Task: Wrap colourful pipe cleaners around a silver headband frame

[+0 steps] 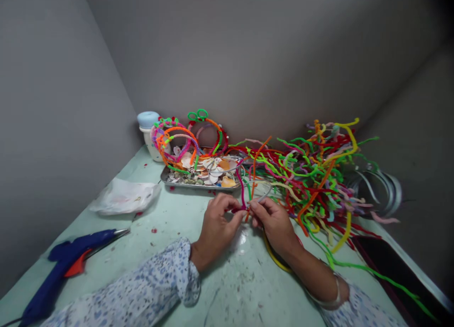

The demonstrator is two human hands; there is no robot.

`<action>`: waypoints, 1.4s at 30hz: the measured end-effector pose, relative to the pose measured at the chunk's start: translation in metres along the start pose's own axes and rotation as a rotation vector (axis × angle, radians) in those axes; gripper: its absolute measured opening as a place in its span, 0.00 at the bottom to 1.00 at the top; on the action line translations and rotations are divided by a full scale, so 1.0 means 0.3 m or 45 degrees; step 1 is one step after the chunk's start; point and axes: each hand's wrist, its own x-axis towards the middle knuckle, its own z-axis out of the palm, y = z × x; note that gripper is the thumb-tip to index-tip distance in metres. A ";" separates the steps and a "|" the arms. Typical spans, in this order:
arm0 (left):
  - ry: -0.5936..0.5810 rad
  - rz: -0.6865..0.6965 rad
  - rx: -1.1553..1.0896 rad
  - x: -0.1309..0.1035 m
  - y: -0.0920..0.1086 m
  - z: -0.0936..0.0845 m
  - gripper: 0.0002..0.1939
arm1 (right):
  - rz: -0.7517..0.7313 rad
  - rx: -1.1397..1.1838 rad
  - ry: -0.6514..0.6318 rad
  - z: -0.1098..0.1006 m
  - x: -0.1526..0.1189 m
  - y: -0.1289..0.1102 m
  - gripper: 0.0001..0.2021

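In front of the tray, my left hand [218, 227] and my right hand [275, 225] meet, fingertips pinched close together. Between them rise a magenta pipe cleaner [242, 190], a green pipe cleaner [248, 190] and a long orange pipe cleaner [254, 171]. The left fingers close at the foot of the magenta one. My right thumb and forefinger pinch where these strands join a thin pale grey headband [266, 190], which curves up behind the fingers. A short orange end pokes out below the fingertips. The exact crossing of the strands is partly hidden.
A metal tray [198, 187] of shells has finished colourful headbands [177, 133] resting on it, beside a blue-lidded bottle [148, 121]. Pipe cleaners [308, 171] heap up at right near bare headbands [388, 194]. A blue glue gun [76, 251] and plastic bag [126, 197] lie left; a dark flat object [393, 265], right.
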 end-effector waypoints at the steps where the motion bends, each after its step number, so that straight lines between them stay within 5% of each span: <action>1: 0.003 0.040 0.018 -0.001 -0.001 0.000 0.04 | -0.004 -0.002 -0.005 -0.001 0.000 0.001 0.16; 33: 0.075 0.484 0.145 -0.002 0.025 -0.026 0.05 | -0.094 0.507 0.018 -0.033 -0.015 0.034 0.10; 42: 0.042 0.458 0.164 0.000 0.023 -0.026 0.04 | -0.103 0.429 0.047 -0.032 -0.020 0.032 0.10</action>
